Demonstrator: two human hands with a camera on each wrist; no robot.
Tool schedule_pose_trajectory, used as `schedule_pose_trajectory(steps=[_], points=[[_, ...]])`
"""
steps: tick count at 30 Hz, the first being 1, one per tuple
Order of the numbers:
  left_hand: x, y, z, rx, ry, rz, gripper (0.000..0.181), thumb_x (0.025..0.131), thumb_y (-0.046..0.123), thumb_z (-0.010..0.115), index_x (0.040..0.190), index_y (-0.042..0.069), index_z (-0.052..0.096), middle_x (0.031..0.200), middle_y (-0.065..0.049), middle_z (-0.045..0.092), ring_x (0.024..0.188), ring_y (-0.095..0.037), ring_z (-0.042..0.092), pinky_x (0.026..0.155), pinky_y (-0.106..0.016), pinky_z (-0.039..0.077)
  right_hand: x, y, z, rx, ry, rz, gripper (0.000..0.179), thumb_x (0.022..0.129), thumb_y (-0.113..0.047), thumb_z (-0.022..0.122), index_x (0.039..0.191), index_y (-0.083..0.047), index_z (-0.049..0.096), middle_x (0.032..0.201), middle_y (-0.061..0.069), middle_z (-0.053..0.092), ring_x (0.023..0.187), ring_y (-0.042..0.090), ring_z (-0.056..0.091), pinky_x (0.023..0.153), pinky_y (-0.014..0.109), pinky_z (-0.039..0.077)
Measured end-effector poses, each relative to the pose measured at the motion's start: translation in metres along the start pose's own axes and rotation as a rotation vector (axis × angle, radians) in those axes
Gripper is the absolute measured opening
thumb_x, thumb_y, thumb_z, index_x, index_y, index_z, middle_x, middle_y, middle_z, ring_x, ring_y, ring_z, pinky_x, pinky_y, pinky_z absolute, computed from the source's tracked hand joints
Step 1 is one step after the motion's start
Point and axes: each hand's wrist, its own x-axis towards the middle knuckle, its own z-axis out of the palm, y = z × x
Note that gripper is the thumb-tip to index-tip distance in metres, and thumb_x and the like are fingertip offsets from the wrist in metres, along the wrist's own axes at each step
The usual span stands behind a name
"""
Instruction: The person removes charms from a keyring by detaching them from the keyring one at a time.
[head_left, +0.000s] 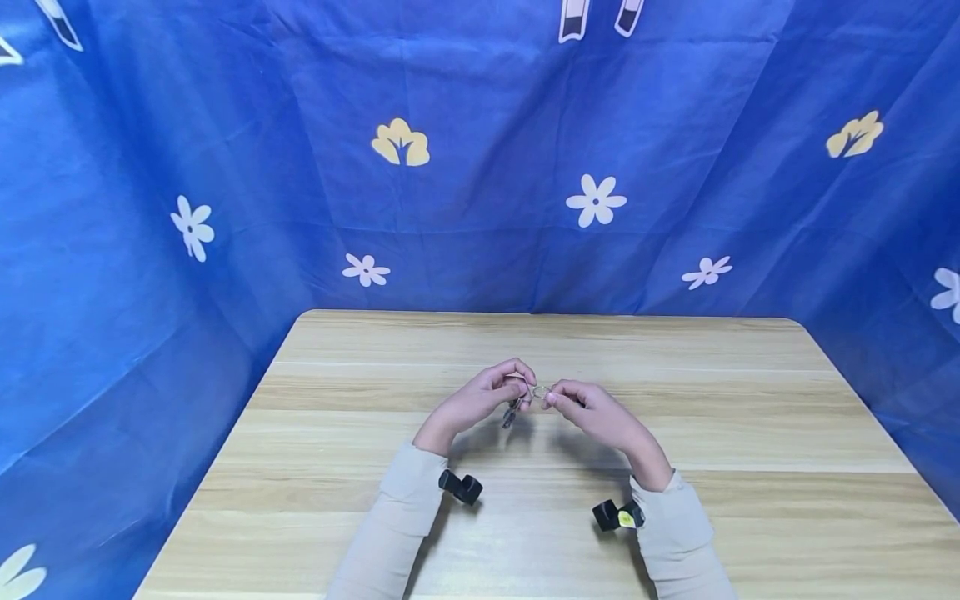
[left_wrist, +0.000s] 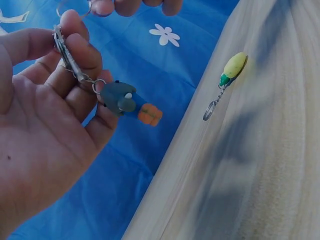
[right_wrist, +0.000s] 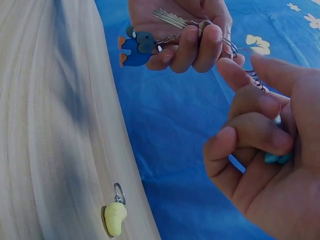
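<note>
My left hand [head_left: 476,404] holds a metal key [right_wrist: 172,19] and its rings between thumb and fingers. A small elephant charm [right_wrist: 140,47], grey-headed with a blue body and orange feet, hangs from it by a short chain. Facing it, my right hand [head_left: 600,412] pinches a thin metal ring [head_left: 541,392] between thumb and index finger. Part of a turquoise thing [right_wrist: 278,157] shows under its curled fingers; its shape is hidden. On the table lies a yellow keychain [left_wrist: 235,66] with a green part and a silver split ring [left_wrist: 209,111].
Both hands are above the middle of the wood-grain table [head_left: 315,467]. Black wrist cameras [head_left: 461,487] sit on both sleeves. A blue cloth [head_left: 480,208] with flower prints hangs behind the table and along its sides.
</note>
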Motion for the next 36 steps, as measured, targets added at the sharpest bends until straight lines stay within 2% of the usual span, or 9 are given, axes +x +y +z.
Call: schedule_pose_trajectory(steps=[10, 15, 18, 22, 24, 26, 28, 33, 36], points=[[-0.0014, -0.0001, 0.0010, -0.015, -0.058, -0.033, 0.031, 0.089, -0.001, 0.055, 0.118, -0.006, 0.045, 0.083, 0.008, 0.061, 0.073, -0.006, 0.054, 0.065, -0.021, 0.044, -0.0009, -0.0061, -0.0010, -0.005, 0.051, 0.021, 0.019, 0.099, -0.016, 0.052, 0.094, -0.003, 0.065, 0.069, -0.001, 0.044, 0.060, 0.006, 0.041, 0.056, 0.022, 0.038], [-0.0012, -0.0003, 0.0014, 0.001, -0.061, -0.048, 0.031, 0.089, -0.001, 0.056, 0.118, -0.005, 0.046, 0.082, 0.010, 0.062, 0.065, -0.008, 0.050, 0.058, -0.020, 0.040, -0.0014, -0.0073, -0.0002, -0.033, 0.084, -0.015, 0.017, 0.098, -0.015, 0.054, 0.090, -0.005, 0.066, 0.073, 0.006, 0.053, 0.064, 0.007, 0.045, 0.059, 0.023, 0.041], [-0.0010, -0.0003, 0.0017, 0.026, -0.060, -0.049, 0.031, 0.090, 0.001, 0.056, 0.118, -0.006, 0.046, 0.083, 0.008, 0.064, 0.069, -0.009, 0.055, 0.062, -0.022, 0.044, -0.0018, -0.0069, 0.0000, -0.029, 0.102, -0.015, 0.017, 0.097, -0.015, 0.055, 0.088, -0.006, 0.067, 0.076, 0.008, 0.056, 0.065, 0.008, 0.048, 0.060, 0.023, 0.043], [-0.0010, -0.0005, 0.0028, 0.040, -0.055, -0.044, 0.031, 0.090, 0.003, 0.057, 0.118, -0.007, 0.048, 0.085, -0.016, 0.067, 0.079, -0.016, 0.064, 0.071, -0.027, 0.053, -0.0023, -0.0062, 0.0000, 0.006, 0.113, 0.000, 0.018, 0.097, -0.014, 0.054, 0.089, -0.004, 0.067, 0.084, 0.012, 0.061, 0.064, 0.011, 0.050, 0.060, 0.023, 0.045], [-0.0011, -0.0007, 0.0033, 0.047, -0.045, -0.048, 0.030, 0.090, 0.004, 0.056, 0.117, -0.006, 0.049, 0.089, -0.030, 0.064, 0.078, -0.020, 0.065, 0.070, -0.028, 0.054, -0.0024, -0.0060, -0.0001, 0.022, 0.113, 0.000, 0.018, 0.097, -0.013, 0.053, 0.090, -0.002, 0.066, 0.088, 0.014, 0.063, 0.064, 0.011, 0.050, 0.060, 0.023, 0.046], [-0.0012, -0.0008, 0.0037, 0.067, -0.028, -0.055, 0.029, 0.089, 0.006, 0.056, 0.116, -0.005, 0.052, 0.091, -0.036, 0.061, 0.074, -0.021, 0.063, 0.066, -0.026, 0.052, -0.0027, -0.0054, -0.0003, 0.032, 0.112, -0.004, 0.018, 0.097, -0.012, 0.053, 0.090, -0.002, 0.066, 0.090, 0.015, 0.064, 0.064, 0.010, 0.050, 0.060, 0.023, 0.047], [-0.0014, -0.0005, 0.0038, 0.077, -0.011, -0.066, 0.030, 0.089, 0.008, 0.056, 0.116, -0.004, 0.054, 0.089, -0.030, 0.064, 0.073, -0.021, 0.062, 0.063, -0.025, 0.050, -0.0026, -0.0046, -0.0003, 0.038, 0.110, -0.007, 0.019, 0.098, -0.012, 0.052, 0.090, -0.002, 0.066, 0.089, 0.012, 0.064, 0.063, 0.009, 0.049, 0.059, 0.023, 0.047], [-0.0018, 0.0008, 0.0031, 0.089, 0.010, -0.048, 0.032, 0.089, 0.010, 0.055, 0.115, -0.008, 0.056, 0.086, 0.000, 0.064, 0.079, -0.016, 0.060, 0.065, -0.021, 0.048, -0.0023, -0.0041, -0.0006, 0.050, 0.100, -0.026, 0.019, 0.097, -0.012, 0.054, 0.090, -0.001, 0.067, 0.085, 0.004, 0.061, 0.062, 0.007, 0.048, 0.058, 0.022, 0.045], [-0.0021, 0.0004, 0.0019, 0.088, 0.008, -0.024, 0.032, 0.091, 0.010, 0.054, 0.115, -0.011, 0.055, 0.087, 0.005, 0.062, 0.083, -0.014, 0.060, 0.069, -0.021, 0.050, -0.0026, -0.0045, -0.0010, 0.051, 0.096, -0.039, 0.017, 0.096, -0.012, 0.056, 0.091, -0.001, 0.069, 0.081, 0.005, 0.059, 0.064, 0.007, 0.048, 0.059, 0.021, 0.043]])
